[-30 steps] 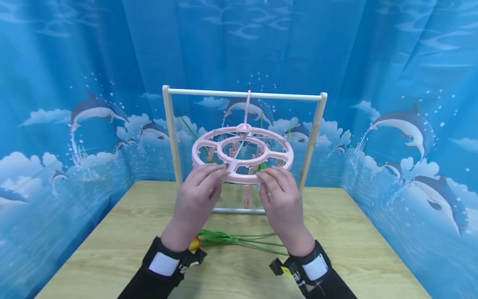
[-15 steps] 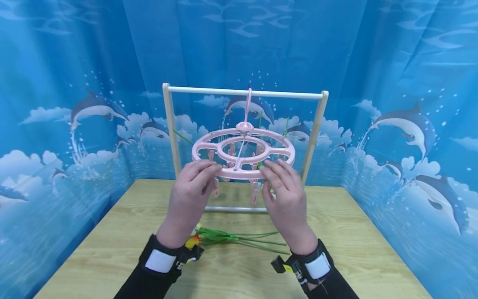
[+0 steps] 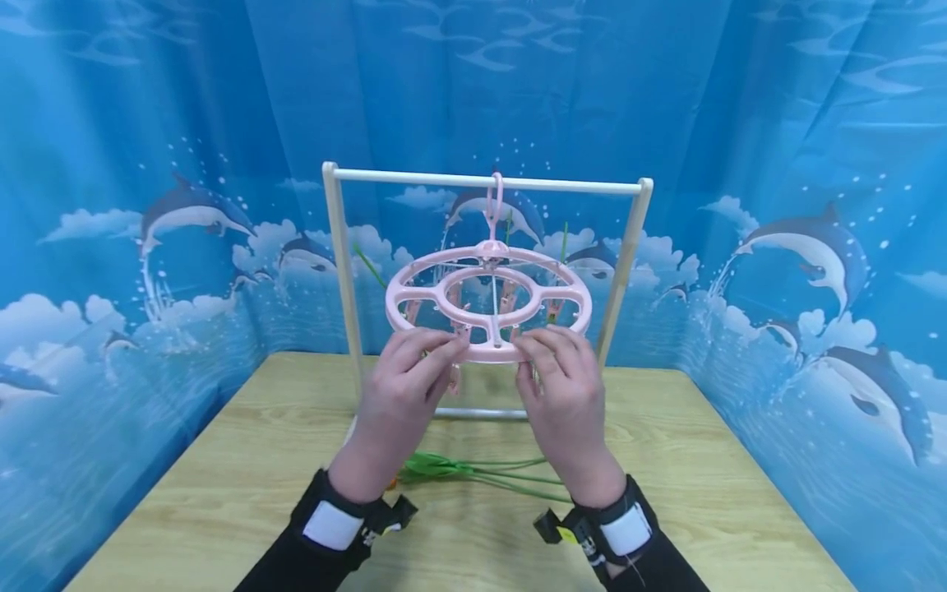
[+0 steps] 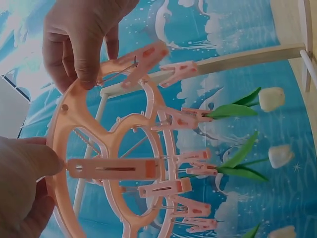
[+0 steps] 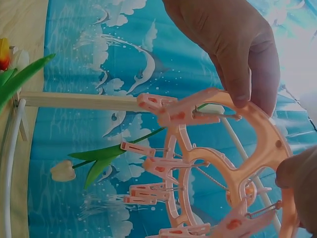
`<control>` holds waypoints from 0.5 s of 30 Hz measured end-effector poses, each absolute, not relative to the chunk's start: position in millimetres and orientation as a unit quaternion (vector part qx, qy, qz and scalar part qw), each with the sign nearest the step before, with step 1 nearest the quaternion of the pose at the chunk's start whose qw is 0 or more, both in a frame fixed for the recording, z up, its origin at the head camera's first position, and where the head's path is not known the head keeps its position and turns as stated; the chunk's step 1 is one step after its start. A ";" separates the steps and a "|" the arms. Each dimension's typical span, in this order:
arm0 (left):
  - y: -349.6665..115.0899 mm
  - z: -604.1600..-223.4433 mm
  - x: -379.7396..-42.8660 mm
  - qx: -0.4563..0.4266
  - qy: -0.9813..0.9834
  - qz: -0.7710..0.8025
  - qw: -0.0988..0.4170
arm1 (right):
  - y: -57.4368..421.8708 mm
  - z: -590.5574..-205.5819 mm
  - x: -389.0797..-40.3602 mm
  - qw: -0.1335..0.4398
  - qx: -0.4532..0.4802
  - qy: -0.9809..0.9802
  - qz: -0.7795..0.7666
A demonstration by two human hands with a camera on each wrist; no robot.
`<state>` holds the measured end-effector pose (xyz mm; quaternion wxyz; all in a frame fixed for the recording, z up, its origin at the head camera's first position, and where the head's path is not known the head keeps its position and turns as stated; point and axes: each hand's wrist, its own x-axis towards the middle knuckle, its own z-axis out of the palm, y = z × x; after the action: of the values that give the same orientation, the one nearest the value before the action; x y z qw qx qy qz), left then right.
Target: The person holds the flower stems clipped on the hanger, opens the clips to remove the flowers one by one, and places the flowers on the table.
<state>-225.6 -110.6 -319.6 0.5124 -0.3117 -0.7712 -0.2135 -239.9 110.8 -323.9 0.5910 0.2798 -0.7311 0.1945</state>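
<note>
A pink round clip hanger [image 3: 494, 355] hangs by its hook [image 3: 494, 197] from the top bar of a wooden frame. With thumb and fingers, my left hand [image 3: 405, 390] pinches the near rim left of centre. My right hand [image 3: 565, 395] pinches the same rim to the right. Pink clothespins [image 4: 116, 169] dangle around the ring. Some of them grip the stems of white tulips [image 4: 272, 99], whose heads hang downward in the left wrist view. Another clipped white tulip [image 5: 63, 171] shows in the right wrist view. My hands hide parts of the rim.
The frame's wooden post [image 3: 625, 271] and top bar [image 3: 414, 178] stand around the hanger. Loose tulips with green leaves [image 3: 436, 466] lie on the wood-grain table [image 3: 666, 477] below my hands. A blue dolphin-print curtain [image 3: 473, 82] encloses the back and sides.
The hanger has turned, its front spoke shifting rightward between my hands and its hook showing more as a loop. My left hand moved slightly left, then back right along the rim.
</note>
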 end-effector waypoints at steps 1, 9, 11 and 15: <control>-110.7 -319.8 -225.9 -0.309 -0.773 -0.214 0.511 | 111.0 -323.5 -239.9 0.590 0.279 -0.732 0.195; -120.8 -319.2 -235.0 -0.239 -0.793 -0.203 0.522 | 114.2 -321.4 -240.2 0.574 0.272 -0.745 0.205; -123.3 -319.7 -236.4 -0.235 -0.795 -0.199 0.522 | 114.7 -321.8 -240.5 0.571 0.272 -0.747 0.205; -124.5 -319.9 -236.1 -0.243 -0.797 -0.200 0.515 | 114.6 -323.1 -240.6 0.571 0.270 -0.748 0.203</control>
<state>-236.1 -124.5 -319.9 0.5148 -0.2432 -0.7975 -0.1996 -240.6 114.6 -323.1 0.5712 0.2698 -0.7482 0.2029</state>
